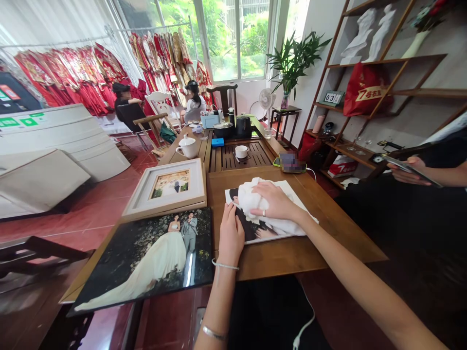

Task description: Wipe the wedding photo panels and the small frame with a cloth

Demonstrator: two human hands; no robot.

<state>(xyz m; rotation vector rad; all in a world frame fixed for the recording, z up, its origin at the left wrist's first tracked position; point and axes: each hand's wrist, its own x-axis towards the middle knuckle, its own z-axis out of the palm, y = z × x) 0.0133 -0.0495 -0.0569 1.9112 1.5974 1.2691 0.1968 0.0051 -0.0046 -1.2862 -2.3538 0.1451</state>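
Note:
A photo print [251, 232] lies on the wooden table [328, 233] in front of me. My right hand [275, 201] presses a crumpled white cloth [251, 197] onto the print, fingers laid over the cloth. My left hand [229, 236] rests on the print's left edge, fingers curled down against it and holding it still. A large unframed wedding photo [153, 255] lies to the left at the table's front corner. A white-framed photo [168, 187] sits just behind it.
A tea tray [237, 155] with a white cup, teapot [188, 146], kettles and a blue box fills the far table. A phone [292, 163] lies right of it. Another person's hand [408, 170] holds a phone at right. Two people sit far back by red garments. Shelves stand right.

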